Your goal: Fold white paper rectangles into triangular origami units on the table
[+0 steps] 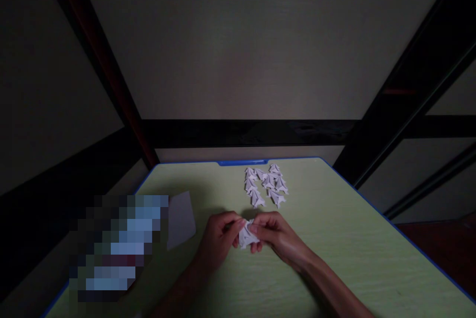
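Both my hands meet over the middle of a pale green table [334, 238] with a blue rim. My left hand [220, 238] and my right hand [274, 236] are closed on a small white folded paper piece [246, 235], pinching it from either side just above the tabletop. Beyond my hands lies a cluster of several finished white folded paper figures [265, 185], laid in rows near the far edge.
A flat white sheet of paper [181, 219] lies left of my hands, beside a pixelated patch. Dark bed-frame bars [405, 95] rise around the table against a plain wall. The light is dim.
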Demonstrator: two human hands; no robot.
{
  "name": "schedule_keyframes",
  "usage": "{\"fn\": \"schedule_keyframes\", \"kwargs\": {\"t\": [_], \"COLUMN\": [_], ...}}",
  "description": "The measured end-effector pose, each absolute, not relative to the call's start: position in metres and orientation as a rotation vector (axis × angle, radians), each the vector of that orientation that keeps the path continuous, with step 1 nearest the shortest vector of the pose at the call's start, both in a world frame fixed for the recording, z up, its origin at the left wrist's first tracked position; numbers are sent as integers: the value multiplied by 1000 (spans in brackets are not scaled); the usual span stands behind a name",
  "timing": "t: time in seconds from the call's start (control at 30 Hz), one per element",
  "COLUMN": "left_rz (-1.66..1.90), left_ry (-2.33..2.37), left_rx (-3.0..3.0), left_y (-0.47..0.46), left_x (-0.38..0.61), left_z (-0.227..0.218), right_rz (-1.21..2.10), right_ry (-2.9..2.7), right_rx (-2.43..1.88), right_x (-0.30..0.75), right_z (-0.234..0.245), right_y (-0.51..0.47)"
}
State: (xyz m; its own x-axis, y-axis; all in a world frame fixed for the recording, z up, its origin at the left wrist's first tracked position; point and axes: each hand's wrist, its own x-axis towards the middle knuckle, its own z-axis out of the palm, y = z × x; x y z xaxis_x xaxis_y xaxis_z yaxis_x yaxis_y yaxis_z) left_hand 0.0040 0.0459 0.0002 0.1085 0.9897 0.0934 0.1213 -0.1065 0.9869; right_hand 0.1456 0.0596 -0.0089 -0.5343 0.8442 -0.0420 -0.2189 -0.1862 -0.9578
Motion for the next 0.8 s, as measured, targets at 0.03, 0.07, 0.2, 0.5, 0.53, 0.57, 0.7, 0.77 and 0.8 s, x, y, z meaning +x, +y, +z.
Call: {"fn": "schedule_keyframes", "kwargs": {"t": [0.03, 0.07, 0.2, 0.5, 0.53, 0.57, 0.7, 0.77, 0.8], "left_rz": [1142, 1142, 1143, 1173, 1163, 1150, 1091, 1041, 1021], "left_ry": [1178, 1181, 1182, 1212, 1198, 1172, 1048, 1024, 1030], "left_rx": [1433, 1441, 1458, 1427, 1387, 1334, 1174, 1187, 1206], "left_y": [46, 45, 45, 45, 46, 47, 50, 50, 50], "left_x": [4, 4, 4, 6, 6, 6, 4, 4, 4], "left_z": [1, 1, 3, 2, 1, 0, -5, -5, -5], "right_rz": [1807, 1800, 1730, 1599, 1584, 1570, 1508, 1460, 1437], "right_ry": [-1316, -1315, -1356, -1378, -1358, -1336, -1252, -1230, -1226], "right_rx": [-773, -775, -826, -940, -952, -962, -973, -970, -971], "right_x": [146, 146, 144, 139, 139, 138, 139, 139, 139], "right_z": [-8, -8, -6, 2, 2, 2, -1, -3, -4], "right_y": [59, 59, 59, 55, 55, 55, 56, 57, 57]}}
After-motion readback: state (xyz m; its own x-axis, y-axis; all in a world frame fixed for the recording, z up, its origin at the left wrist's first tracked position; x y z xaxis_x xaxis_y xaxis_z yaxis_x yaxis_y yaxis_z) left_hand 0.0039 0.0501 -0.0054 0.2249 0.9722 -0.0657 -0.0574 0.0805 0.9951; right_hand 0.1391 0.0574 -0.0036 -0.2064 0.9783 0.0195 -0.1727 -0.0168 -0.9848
